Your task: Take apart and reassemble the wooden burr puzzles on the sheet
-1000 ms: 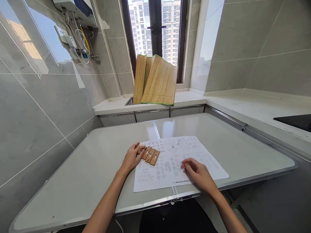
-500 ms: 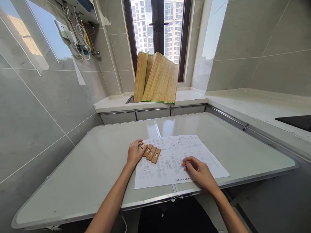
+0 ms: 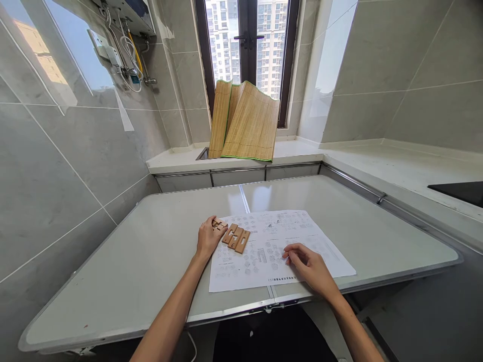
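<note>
Several flat wooden pieces with cut-out shapes lie near the upper left corner of a printed paper sheet [image 3: 271,261]. My left hand [image 3: 208,238] is closed round the leftmost wooden pieces [image 3: 219,224], thumb on their near side and fingers at their far edge. Just right of that hand, three more wooden pieces [image 3: 236,238] lie side by side, slanted, on the sheet. My right hand [image 3: 307,264] rests on the right part of the sheet, its fingers loosely curled and apart, holding nothing.
The sheet lies on a pale folding table [image 3: 151,261] with a metal seam down its middle. Behind it, a folded bamboo mat [image 3: 251,123] stands on the white counter [image 3: 298,150] before the window. Pipes and cables hang from a heater at the upper left.
My left hand has shifted slightly left with the leftmost wooden pieces, opening a small gap to the three others. My right hand stays in place.
</note>
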`<act>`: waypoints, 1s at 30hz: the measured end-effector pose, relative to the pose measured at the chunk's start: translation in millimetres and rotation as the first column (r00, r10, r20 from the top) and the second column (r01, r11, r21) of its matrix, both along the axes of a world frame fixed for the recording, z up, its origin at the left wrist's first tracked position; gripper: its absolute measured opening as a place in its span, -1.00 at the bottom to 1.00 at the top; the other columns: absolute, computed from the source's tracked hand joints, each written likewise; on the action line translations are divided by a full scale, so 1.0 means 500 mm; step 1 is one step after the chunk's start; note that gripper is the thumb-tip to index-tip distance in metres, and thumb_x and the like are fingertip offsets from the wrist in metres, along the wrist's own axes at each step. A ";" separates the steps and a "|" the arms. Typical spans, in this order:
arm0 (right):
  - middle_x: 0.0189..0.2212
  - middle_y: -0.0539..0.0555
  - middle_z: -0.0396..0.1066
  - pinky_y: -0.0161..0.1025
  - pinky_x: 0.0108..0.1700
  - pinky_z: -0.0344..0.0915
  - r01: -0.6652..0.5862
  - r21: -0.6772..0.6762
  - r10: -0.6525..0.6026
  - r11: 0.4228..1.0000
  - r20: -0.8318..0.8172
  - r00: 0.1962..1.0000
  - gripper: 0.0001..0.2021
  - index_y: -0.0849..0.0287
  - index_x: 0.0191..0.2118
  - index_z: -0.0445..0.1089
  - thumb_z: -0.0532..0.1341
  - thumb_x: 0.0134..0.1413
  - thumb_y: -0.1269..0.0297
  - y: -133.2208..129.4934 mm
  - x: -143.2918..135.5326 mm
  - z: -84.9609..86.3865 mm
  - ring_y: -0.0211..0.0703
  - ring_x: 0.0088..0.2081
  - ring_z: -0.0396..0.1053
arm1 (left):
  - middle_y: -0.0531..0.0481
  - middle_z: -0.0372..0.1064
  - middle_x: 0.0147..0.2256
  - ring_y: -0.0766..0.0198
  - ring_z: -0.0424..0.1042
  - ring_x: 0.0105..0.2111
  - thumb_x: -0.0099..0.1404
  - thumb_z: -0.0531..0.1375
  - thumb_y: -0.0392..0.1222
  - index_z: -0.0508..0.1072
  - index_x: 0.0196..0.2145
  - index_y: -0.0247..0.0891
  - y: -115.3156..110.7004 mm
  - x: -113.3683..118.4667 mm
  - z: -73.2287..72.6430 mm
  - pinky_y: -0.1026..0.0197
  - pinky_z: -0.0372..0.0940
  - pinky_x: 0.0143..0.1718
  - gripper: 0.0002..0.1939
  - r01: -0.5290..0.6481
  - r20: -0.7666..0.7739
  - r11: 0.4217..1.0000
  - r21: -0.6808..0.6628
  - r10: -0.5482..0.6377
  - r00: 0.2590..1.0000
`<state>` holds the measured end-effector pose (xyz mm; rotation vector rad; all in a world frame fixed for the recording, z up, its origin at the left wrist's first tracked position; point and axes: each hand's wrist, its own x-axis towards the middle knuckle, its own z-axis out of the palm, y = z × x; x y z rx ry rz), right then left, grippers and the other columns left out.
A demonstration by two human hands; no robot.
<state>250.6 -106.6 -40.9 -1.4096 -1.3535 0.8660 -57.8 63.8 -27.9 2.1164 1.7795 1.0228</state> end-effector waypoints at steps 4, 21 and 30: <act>-0.26 0.08 0.58 -0.19 -0.15 0.34 0.003 0.007 -0.003 1.000 -0.010 1.000 -0.78 0.08 -0.16 0.45 0.16 0.26 0.09 -0.001 0.000 0.001 -0.09 -0.25 0.50 | -0.18 0.51 0.01 0.00 0.48 0.00 0.20 0.34 0.05 0.39 0.17 -0.26 -0.001 0.000 0.007 0.04 0.35 0.05 -0.36 -0.012 0.034 1.000 0.009 0.012 0.999; -0.25 0.11 0.58 -0.15 -0.15 0.37 0.089 0.109 -0.096 0.990 0.057 0.994 -0.74 0.11 -0.17 0.47 0.15 0.22 0.08 0.011 0.000 0.008 -0.02 -0.23 0.49 | -0.07 0.45 0.13 0.02 0.44 0.10 0.11 0.44 0.06 0.21 0.34 -0.04 -0.134 0.210 0.034 0.01 0.34 0.13 -0.10 0.720 0.090 0.685 -0.108 -0.715 0.694; -0.09 0.14 0.53 -0.11 -0.12 0.39 0.046 0.173 -0.074 0.984 0.162 0.984 -0.70 0.08 -0.04 0.48 0.16 0.21 0.10 0.017 0.000 0.001 0.01 -0.15 0.47 | -0.07 0.46 0.11 0.01 0.45 0.11 0.09 0.46 0.04 0.22 0.32 0.01 -0.152 0.215 0.034 -0.01 0.34 0.14 -0.11 0.784 0.204 0.603 -0.147 -0.757 0.621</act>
